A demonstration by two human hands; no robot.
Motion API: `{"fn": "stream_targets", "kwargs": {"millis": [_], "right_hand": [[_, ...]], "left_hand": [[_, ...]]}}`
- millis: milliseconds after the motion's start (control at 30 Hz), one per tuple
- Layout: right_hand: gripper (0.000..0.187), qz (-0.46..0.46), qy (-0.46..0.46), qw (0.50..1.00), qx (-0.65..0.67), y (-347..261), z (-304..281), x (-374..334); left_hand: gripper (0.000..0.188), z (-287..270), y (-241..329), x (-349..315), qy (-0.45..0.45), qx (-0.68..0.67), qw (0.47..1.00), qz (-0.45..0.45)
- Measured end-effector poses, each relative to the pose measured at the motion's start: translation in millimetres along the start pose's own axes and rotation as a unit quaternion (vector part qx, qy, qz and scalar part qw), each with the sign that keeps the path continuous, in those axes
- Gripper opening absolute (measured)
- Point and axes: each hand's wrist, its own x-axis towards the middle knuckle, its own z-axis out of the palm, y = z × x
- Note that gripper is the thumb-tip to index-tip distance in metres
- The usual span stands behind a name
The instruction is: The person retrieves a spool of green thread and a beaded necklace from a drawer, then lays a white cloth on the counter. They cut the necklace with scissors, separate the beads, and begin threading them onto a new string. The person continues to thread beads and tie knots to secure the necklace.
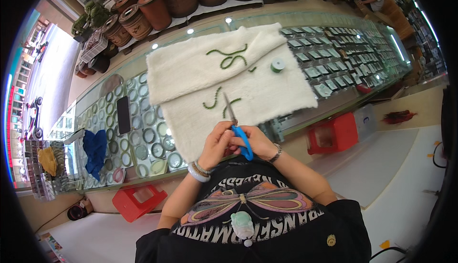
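I'm watching a person working over a fluffy white towel (183, 115) that is covering part of a glass counter (205, 27). The right hand (259, 144) is gripping a pair of scissors (243, 138) around its blue handles, and the blades are pointing away from the body, lying nearly together. The left hand (215, 144) is curling its fingers in against the right; whether it is pinching a thread or anything else small, I can't tell from here.

The green strands are resting on the towel, beyond the hands. A looped group (234, 61) is lying near the far side, perhaps 1 length or 2, with a short green piece (252, 68) sitting just beside it. Nearer, 1 curved strand (212, 99) is lying to the left of the blades, and another strand (232, 104) is showing right by them; I can't make out whether metal is touching it. A green spool (277, 66) is standing to the right, apart from the strands.

To my eye the work is sitting somewhere in the middle: separate lengths are already lying about, suggesting some cutting is done, but nothing is looking joined or finished. The strands are seemingly awaiting trimming or tying, and the scissors aren't visibly closing on anything.
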Motion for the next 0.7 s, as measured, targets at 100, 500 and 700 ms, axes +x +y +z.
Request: {"fn": "stream_targets", "kwargs": {"millis": [100, 500, 700], "right_hand": [[0.022, 0.010, 0.062, 0.997, -0.048, -14, -47, -27], [0.033, -0.006, -0.024, 0.993, -0.111, -35, -130, -38], [0.063, 0.070, -0.043, 0.972, -0.220, -40, -118, -18]], "left_hand": [[0.019, 10, -12, 46, 0.078, 0.207, 0.969, 0.113], [0.012, 26, -32, 132, 0.090, 0.499, 0.850, 0.141], [0.007, 19, -32, 129, 0.136, 0.396, 0.904, 0.085]]}}
